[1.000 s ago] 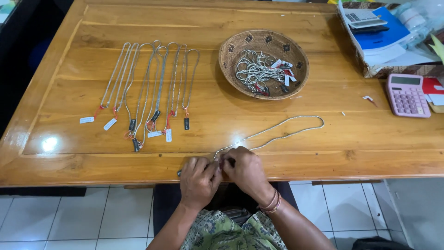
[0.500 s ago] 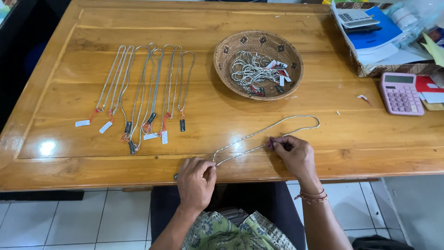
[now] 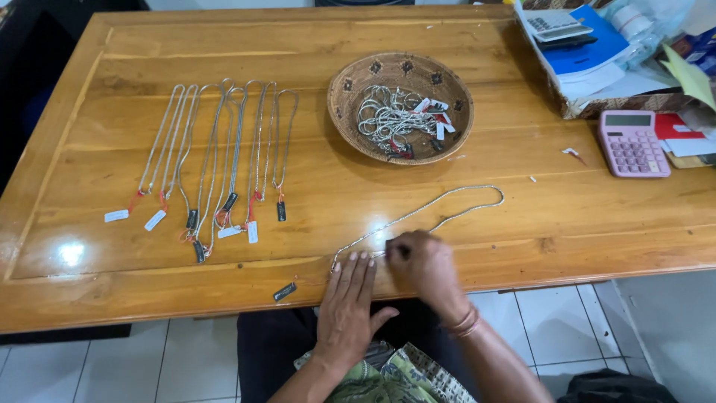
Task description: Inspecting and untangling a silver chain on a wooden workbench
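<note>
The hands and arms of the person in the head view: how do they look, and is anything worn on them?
Both forearms are bare, with no sleeves or gloves visible. The left hand has short, light-looking fingernails and no ring that I can see. The right hand has a few thin bangles around the wrist, reddish-brown in colour. No watch is visible on either wrist.

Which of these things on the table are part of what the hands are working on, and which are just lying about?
In hand: silver chain, left hand, right hand, dark tag, row of laid-out chains, basket of chains.

Lying about: pink calculator, stack of papers.
</note>
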